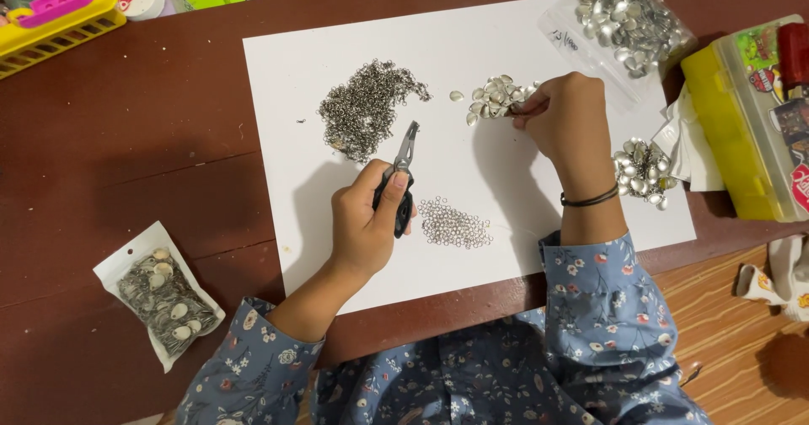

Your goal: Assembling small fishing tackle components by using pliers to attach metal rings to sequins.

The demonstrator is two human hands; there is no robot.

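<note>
I see L hand (364,223) closed round black-handled pliers (404,176), nose pointing up-right twd silver shell-charm pile (493,98). R hand (566,115) is nearer, fingertips pinched at pile's R edge on white sheet (286,96); can't tell if it has one.

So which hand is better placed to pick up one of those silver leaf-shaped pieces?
Probably the right hand: its fingertips are already at the silver pieces. The left hand grips the pliers farther away.
</note>
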